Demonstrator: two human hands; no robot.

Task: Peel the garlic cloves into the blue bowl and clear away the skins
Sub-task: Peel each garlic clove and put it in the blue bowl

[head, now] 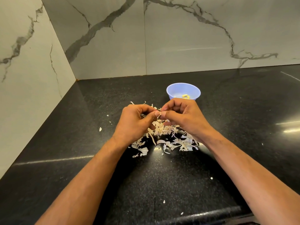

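My left hand (pixel 136 121) and my right hand (pixel 183 117) meet fingertip to fingertip above a heap of pale garlic skins (pixel 164 137) on the black counter. Both pinch a small garlic clove (pixel 159 114) between thumbs and fingers; the fingers hide most of it. Just behind my right hand stands the blue bowl (pixel 177 89), upright, with a few yellowish peeled cloves (pixel 186 96) at its bottom.
The black speckled counter (pixel 162 176) runs into a corner of marble-patterned walls (pixel 103 38) at the left and back. Stray skin flakes (pixel 100 129) lie scattered left of the heap and toward the front edge (pixel 203 215).
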